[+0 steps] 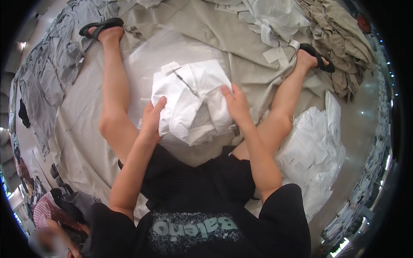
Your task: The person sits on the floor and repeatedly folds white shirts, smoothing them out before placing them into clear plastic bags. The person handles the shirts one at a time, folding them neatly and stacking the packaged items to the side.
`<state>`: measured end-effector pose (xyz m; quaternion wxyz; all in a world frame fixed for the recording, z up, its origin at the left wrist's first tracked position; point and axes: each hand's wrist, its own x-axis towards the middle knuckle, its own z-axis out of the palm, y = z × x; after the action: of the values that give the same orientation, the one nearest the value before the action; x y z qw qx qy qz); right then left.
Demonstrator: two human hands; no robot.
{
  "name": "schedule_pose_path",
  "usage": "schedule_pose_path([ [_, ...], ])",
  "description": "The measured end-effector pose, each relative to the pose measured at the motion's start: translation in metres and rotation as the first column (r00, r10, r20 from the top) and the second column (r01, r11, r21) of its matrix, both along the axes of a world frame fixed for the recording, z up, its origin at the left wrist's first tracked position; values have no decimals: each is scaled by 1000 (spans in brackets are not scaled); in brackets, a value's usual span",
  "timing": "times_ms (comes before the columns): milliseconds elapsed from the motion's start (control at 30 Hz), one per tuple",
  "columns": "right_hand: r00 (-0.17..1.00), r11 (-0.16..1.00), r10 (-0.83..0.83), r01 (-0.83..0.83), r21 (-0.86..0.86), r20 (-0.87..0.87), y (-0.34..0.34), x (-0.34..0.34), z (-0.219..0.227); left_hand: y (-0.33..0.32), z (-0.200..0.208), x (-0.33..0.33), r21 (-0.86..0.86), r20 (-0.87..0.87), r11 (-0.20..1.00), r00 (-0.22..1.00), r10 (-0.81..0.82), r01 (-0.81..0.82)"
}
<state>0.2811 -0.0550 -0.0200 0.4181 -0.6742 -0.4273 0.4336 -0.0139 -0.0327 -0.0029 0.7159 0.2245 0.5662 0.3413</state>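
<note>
A folded white garment (185, 88) is held between my two hands, above a clear plastic bag (142, 56) that lies flat. My left hand (152, 118) grips its left side, the thumb on top and the fingers hidden underneath. My right hand (235, 104) closes on the right edge, thumb and forefinger on the upper face. A grey-checked lining (202, 116) shows in the garment's opening. Across the top lies a thin dark, pen-like strip (186, 81), and a small white tag (171, 67) sits at its upper end.
Beige cloth (81, 146) spreads under my legs. Grey garments (47, 77) are heaped at left, brown ones (340, 47) at far right. White garments (275, 19) lie at the back, and plastic-bagged white ones (314, 150) beside my right leg. Another person (56, 215) is at lower left.
</note>
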Motion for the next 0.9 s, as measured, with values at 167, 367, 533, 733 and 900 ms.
schedule_pose_path([
  [167,915,935,198,-68,-349,352,-42,16,-84,-69,-107,-7,-89,-313,955,902,-297,283],
  [367,847,994,22,-77,81,532,-52,7,-22,-70,-68,-25,-47,-525,919,773,-355,390],
  [533,586,917,54,-350,193,808,-25,-75,-19,-53,-87,-14,88,-564,983,822,-84,161],
  [733,683,911,64,-337,237,728,-30,-75,-66,-43,-76,-5,31,-514,978,843,-160,205],
  [900,814,919,-136,-108,379,564,27,-87,-27,-31,-67,-1,49,-424,954,871,-248,295],
])
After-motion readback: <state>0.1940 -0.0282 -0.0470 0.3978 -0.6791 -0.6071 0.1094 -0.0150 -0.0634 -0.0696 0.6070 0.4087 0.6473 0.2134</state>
